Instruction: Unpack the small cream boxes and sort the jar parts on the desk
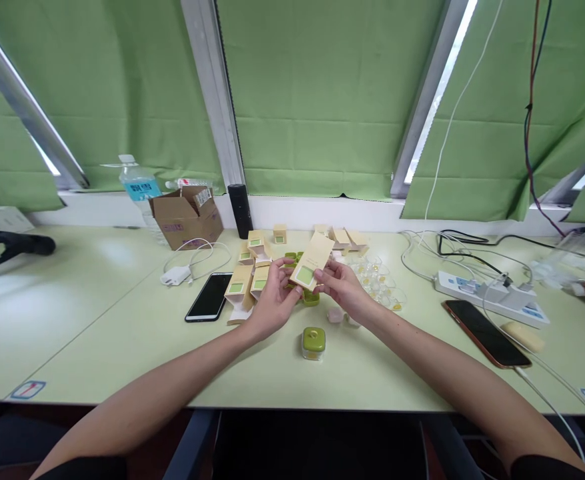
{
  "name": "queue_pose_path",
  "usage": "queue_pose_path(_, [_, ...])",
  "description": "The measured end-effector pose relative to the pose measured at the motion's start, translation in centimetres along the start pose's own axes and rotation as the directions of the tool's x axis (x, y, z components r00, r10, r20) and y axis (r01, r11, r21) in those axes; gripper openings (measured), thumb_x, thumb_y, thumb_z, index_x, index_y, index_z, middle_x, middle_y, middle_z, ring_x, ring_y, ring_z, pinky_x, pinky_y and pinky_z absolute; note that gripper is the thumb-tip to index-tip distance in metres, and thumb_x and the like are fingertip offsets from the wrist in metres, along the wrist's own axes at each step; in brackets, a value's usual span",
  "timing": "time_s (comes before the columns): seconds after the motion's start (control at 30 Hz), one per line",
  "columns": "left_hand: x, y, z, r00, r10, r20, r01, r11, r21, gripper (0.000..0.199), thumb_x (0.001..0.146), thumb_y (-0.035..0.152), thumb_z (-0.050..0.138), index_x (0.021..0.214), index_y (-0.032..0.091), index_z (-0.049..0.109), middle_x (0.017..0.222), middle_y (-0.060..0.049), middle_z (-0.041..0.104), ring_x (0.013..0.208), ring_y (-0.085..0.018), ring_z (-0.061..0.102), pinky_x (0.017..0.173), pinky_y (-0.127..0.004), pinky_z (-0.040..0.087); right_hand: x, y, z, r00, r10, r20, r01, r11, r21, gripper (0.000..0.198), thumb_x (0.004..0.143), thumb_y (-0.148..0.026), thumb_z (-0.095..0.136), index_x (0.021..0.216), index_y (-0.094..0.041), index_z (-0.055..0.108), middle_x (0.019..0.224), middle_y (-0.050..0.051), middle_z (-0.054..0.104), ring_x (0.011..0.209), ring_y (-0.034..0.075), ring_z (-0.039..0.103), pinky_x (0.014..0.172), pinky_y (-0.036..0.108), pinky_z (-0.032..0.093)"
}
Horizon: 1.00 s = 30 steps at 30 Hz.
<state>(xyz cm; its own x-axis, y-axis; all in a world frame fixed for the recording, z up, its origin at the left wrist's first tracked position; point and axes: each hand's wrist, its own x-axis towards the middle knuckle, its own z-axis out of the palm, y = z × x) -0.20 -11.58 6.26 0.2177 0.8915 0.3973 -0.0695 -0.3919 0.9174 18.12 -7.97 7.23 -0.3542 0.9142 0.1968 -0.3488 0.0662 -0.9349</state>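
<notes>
Both hands grip a small beige paper box (pixel 316 255) with a green window, tilted above the table. My left hand (pixel 276 293) pinches its lower left side, and my right hand (pixel 341 283) has its fingers on the lower right edge. Below them, on the table near me, stands a small clear container with a green lid (pixel 313 341). More green lids (pixel 311 297) lie partly hidden behind the hands. Several beige boxes (pixel 240 283) stand left of my left hand. Clear plastic cups (pixel 380 280) and pale pink pieces (pixel 335 315) lie beside my right forearm.
Left on the table are a black phone (pixel 209 297), a white charger (pixel 176 275) and an open cardboard box (pixel 187 220). A black cylinder (pixel 240 211) stands at the back. To the right lie a power strip (pixel 492 300), loose cables and another phone (pixel 487 333).
</notes>
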Motion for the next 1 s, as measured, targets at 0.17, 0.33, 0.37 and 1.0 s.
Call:
queue_pose_path(0.17, [-0.6,-0.5,0.0,0.999,-0.021,0.038,0.022,1.000,-0.017,0.052,0.093,0.039,0.069,0.129,0.028,0.034,0.121,-0.008,0.059,0.105,-0.021,0.065,0.093,-0.040,0.054,-0.5,0.8,-0.7,1.000,-0.004,-0.013,0.003,0.999,-0.045,0.049,0.070,-0.047,0.092,0.103,-0.018,0.070,0.103,0.009,0.079,0.079,0.016,0.069,0.063,0.026,0.054])
queue_pose_path(0.33, [-0.9,-0.5,0.2,0.999,-0.021,0.046,0.022,1.000,-0.021,0.050,0.093,0.039,0.069,0.127,0.027,0.034,0.120,-0.007,0.060,0.107,-0.021,0.065,0.097,-0.041,0.053,-0.9,1.0,-0.7,1.000,-0.007,-0.028,0.005,0.998,-0.061,0.052,0.069,-0.047,0.092,0.105,-0.019,0.068,0.102,0.009,0.079,0.081,0.018,0.070,0.062,0.027,0.052])
queue_pose_path(0.37, [-0.9,-0.5,0.2,0.999,-0.021,0.045,0.022,1.000,-0.021,0.050,0.093,0.038,0.069,0.126,0.027,0.034,0.120,-0.007,0.060,0.107,-0.021,0.065,0.097,-0.041,0.053,-0.9,0.9,-0.6,1.000,-0.010,-0.028,0.008,0.998,-0.063,0.052,0.069,-0.047,0.092,0.105,-0.019,0.068,0.102,0.009,0.079,0.081,0.019,0.070,0.061,0.027,0.052])
queue_pose_path(1.0, [-1.2,-0.1,0.5,0.997,-0.073,-0.005,0.073,0.996,-0.042,0.052,0.079,0.015,0.067,0.116,0.027,0.033,0.113,-0.003,0.059,0.107,-0.021,0.062,0.083,-0.031,0.050,-1.2,0.7,0.2,0.995,-0.045,-0.091,0.034,0.992,-0.118,0.052,0.067,-0.053,0.092,0.099,-0.021,0.068,0.085,0.004,0.077,0.070,0.017,0.068,0.062,0.029,0.055])
